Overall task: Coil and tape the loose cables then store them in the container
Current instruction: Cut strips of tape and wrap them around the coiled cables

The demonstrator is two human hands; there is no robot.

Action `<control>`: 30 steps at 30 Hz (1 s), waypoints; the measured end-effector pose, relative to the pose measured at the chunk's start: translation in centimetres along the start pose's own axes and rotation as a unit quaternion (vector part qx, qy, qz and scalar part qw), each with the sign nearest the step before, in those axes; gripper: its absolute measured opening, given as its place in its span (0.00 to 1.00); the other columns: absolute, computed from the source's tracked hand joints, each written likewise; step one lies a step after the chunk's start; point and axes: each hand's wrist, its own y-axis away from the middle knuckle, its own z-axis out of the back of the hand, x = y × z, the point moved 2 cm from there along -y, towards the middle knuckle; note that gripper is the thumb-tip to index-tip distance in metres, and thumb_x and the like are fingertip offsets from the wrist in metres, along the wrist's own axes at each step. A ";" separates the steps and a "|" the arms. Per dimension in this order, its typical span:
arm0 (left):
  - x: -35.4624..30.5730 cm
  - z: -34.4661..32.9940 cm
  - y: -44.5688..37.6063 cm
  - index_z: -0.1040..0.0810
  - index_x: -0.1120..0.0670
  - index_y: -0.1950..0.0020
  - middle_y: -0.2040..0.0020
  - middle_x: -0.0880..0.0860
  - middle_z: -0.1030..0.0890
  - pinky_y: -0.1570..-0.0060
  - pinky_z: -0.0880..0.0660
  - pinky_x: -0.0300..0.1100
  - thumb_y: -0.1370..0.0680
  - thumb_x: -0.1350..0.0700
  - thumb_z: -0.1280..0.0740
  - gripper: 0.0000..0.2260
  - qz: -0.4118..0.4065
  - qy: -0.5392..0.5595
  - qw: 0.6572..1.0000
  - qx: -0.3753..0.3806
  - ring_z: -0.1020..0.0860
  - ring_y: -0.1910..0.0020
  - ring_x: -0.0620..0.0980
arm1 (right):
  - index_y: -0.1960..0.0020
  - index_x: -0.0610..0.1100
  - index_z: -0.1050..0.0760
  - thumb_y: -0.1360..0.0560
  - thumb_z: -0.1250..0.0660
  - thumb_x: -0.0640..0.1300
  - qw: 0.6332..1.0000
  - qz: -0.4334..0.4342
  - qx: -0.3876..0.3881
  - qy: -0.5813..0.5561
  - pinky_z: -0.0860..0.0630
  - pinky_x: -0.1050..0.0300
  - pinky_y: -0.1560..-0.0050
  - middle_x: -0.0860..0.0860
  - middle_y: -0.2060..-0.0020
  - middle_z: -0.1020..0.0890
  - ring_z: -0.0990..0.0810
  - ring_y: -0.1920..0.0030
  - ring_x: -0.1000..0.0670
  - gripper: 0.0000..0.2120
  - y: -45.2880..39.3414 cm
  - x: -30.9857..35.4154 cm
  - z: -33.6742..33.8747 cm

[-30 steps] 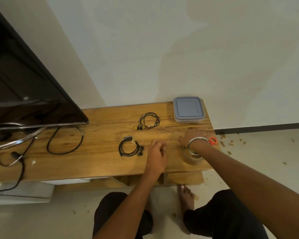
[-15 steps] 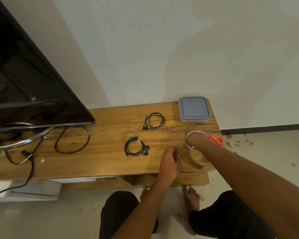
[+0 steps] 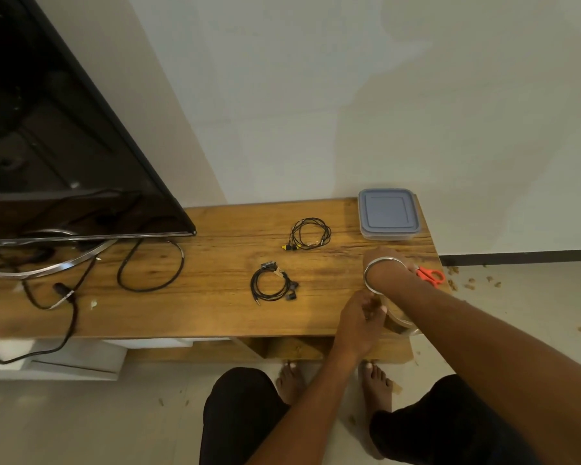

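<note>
Two coiled cables lie on the wooden bench: black earphones in the middle and a black cable with yellow plugs behind them. The container, with its blue-grey lid on, stands at the back right corner. A clear tape roll sits at the front right edge, partly under my right forearm. My left hand pinches at the roll's left side with curled fingers. My right hand, a bangle on its wrist, rests beside the orange scissors; its fingers are hidden.
A black television on a metal stand fills the left side, with thick black cables trailing over the bench and down its front. The white wall is close behind. Crumbs litter the floor at the right. My knees and bare feet are below the bench edge.
My left hand has moved right, from beside the black earphones to the tape roll. My right hand has drawn in from lying flat. The view has shifted left.
</note>
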 end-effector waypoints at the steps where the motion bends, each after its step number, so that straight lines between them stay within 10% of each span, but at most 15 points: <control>1: -0.1 -0.2 0.0 0.26 0.48 0.43 0.49 0.45 0.21 0.53 0.27 0.32 0.21 0.56 0.35 0.08 0.005 0.003 1.000 0.000 0.22 0.50 0.42 | 0.43 0.40 0.23 0.31 0.31 0.35 1.000 0.002 -0.003 0.002 0.22 0.40 0.50 0.42 0.47 0.20 0.21 0.48 0.38 0.16 0.0 0.0 -0.1; 16: -0.3 -3.3 -1.3 0.20 0.50 0.50 0.52 0.55 0.20 0.64 0.26 0.33 0.33 0.50 0.27 0.13 0.014 -0.007 1.000 -0.025 0.22 0.58 0.47 | 0.49 0.39 0.22 0.29 0.32 0.37 0.997 0.071 -0.013 0.009 0.20 0.50 0.51 0.44 0.57 0.21 0.20 0.55 0.43 0.09 -0.5 -1.3 -0.1; 20: -0.1 -2.9 -1.2 0.26 0.50 0.45 0.45 0.52 0.24 0.49 0.20 0.48 0.35 0.44 0.27 0.22 0.038 0.018 0.998 -0.051 0.22 0.48 0.48 | 0.48 0.39 0.22 0.27 0.36 0.36 0.992 0.119 -0.021 0.025 0.22 0.56 0.55 0.45 0.58 0.21 0.21 0.57 0.45 0.08 -0.4 -1.8 0.7; 26: -2.1 1.3 -0.7 0.33 0.50 0.38 0.45 0.45 0.26 0.55 0.28 0.34 0.23 0.48 0.31 0.17 0.026 0.086 0.996 -0.019 0.25 0.46 0.44 | 0.61 0.42 0.27 0.24 0.38 0.43 0.981 0.173 -0.030 -0.084 0.30 0.58 0.65 0.47 0.65 0.25 0.26 0.63 0.48 0.08 -0.3 -2.4 2.8; 30: -2.9 3.1 -0.7 0.33 0.47 0.40 0.42 0.46 0.27 0.48 0.24 0.42 0.28 0.46 0.25 0.23 -0.001 0.079 0.995 -0.062 0.25 0.43 0.48 | 0.69 0.44 0.31 0.23 0.40 0.48 0.962 0.221 -0.011 -0.160 0.35 0.58 0.69 0.50 0.72 0.30 0.32 0.70 0.52 0.17 0.0 -2.8 3.2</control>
